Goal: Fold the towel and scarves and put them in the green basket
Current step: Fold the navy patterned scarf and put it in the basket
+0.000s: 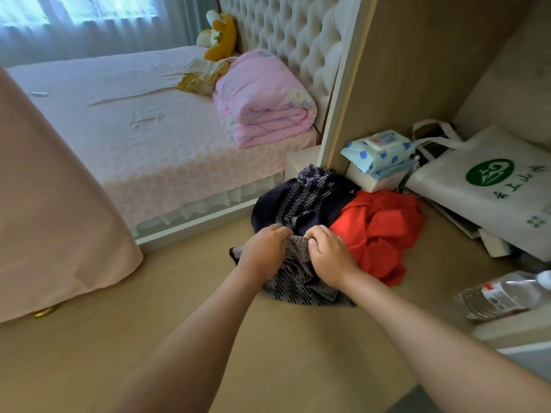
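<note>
Navy striped scarf (pixel 301 201), crumpled, pinched by left hand (pixel 264 248) and right hand (pixel 329 254); touching red scarf (pixel 381 231); beige wooden surface (pixel 208 293) beside bed (pixel 134 114).

Bare forearms (pixel 208 323); left grip (pixel 264 248), right grip (pixel 329 253) bare.

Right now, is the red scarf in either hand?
No, left hand and right hand both grip the dark striped scarf; red scarf lies beside them.

Wooden surface (pixel 208 338) — navy scarf (pixel 304 198), red scarf (pixel 384 228), tote bag (pixel 483 204), bottle (pixel 501 293) lie on it.
</note>
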Demonstrator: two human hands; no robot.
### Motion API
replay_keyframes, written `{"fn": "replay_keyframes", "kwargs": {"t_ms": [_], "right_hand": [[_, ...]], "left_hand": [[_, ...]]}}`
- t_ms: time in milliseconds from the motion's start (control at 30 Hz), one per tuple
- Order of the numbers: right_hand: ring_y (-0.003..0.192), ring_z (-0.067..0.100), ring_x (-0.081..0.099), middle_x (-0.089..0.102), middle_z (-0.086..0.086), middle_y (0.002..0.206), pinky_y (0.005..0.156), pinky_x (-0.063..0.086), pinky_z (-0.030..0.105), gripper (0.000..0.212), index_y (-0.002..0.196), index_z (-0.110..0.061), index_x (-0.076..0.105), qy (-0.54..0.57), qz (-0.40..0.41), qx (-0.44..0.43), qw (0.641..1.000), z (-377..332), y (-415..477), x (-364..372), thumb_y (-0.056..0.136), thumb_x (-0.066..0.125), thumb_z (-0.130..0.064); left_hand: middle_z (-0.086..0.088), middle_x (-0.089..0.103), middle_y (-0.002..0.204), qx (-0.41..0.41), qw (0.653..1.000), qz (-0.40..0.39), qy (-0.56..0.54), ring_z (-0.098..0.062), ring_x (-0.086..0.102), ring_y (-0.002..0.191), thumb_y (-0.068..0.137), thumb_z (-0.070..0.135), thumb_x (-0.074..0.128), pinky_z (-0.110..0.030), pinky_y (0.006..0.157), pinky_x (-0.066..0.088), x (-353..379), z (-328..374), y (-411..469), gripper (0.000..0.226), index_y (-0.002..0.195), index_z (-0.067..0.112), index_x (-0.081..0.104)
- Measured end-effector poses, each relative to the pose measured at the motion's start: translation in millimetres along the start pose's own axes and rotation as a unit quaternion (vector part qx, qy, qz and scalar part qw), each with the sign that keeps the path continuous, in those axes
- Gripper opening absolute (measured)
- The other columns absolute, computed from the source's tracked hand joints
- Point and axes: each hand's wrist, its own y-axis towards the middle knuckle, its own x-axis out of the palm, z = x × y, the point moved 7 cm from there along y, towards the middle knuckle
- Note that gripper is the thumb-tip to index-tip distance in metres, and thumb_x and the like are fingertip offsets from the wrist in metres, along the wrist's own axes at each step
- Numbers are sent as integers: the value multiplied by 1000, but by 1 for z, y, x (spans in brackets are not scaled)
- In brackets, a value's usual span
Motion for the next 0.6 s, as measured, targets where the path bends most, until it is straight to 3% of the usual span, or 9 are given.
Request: {"fn": "replay_keyframes", "kwargs": {"t_ms": [133, 233, 300, 367, 400, 433, 500, 600], "right_hand": [[85, 36, 62, 64, 9, 89, 73, 47, 45, 8, 109, -15, 46, 55, -11, 29, 998, -19, 0, -12, 102, 42, -18], [87, 22, 64, 68, 2, 94, 77, 49, 38, 22, 114, -24, 50, 88, -40, 65, 993, -34, -5, -22, 96, 56, -35], [91, 13, 65, 71, -7, 96, 81, 51, 33, 30, 108, -31, 59, 73, -93, 84, 989, -39, -12, -21, 83, 68, -45], [95, 18, 66, 70, -8, 93, 77, 47, 31, 15, 91, -29, 65, -9, -141, 103, 985, -40, -22, -17, 85, 67, -42], [94, 23, 65, 67, -6, 86, 72, 43, 31, 18, 81, -26, 63, -32, -143, 125, 981, -42, -27, -17, 91, 62, -41], [94, 28, 63, 65, -2, 83, 70, 39, 31, 26, 77, -23, 60, -26, -126, 150, 980, -43, -31, -18, 96, 56, -40], [100, 32, 62, 68, 9, 96, 74, 38, 32, 32, 89, -15, 63, 30, -76, 197, 977, -51, -38, -20, 101, 48, -40], [97, 29, 64, 70, 9, 98, 75, 42, 33, 31, 90, -12, 65, 94, -18, 209, 973, -80, -47, -19, 97, 55, -41]], "left_hand": [[6, 59, 108, 5, 1000, 16, 16, -18, 60, 95, 97, 14, 48, -40, 71, 53, -36, 7, -5, 33, 123, 31, 59], [6, 59, 120, 10, 999, 32, 23, -20, 60, 103, 92, 7, 51, -38, 76, 53, -62, 6, -16, 44, 128, 30, 57], [6, 59, 124, -2, 997, 79, 7, -20, 60, 107, 88, 8, 54, -30, 78, 47, -87, 1, -28, 44, 128, 27, 58], [6, 61, 119, -52, 991, 120, -41, -21, 60, 103, 85, 5, 53, -27, 74, 40, -113, -15, -46, 43, 121, 28, 61], [7, 60, 118, -75, 987, 130, -63, -21, 59, 100, 85, 3, 50, -29, 73, 42, -124, -24, -56, 45, 118, 30, 62], [7, 60, 116, -89, 985, 130, -67, -22, 59, 97, 84, 2, 47, -32, 73, 45, -133, -34, -66, 46, 115, 32, 62], [5, 60, 109, -98, 989, 101, -35, -24, 58, 94, 82, 3, 46, -36, 72, 49, -144, -51, -85, 43, 108, 33, 63], [0, 63, 104, -154, 988, 4, 3, -25, 58, 89, 81, 3, 44, -31, 65, 44, -149, -80, -113, 37, 96, 29, 64]]}}
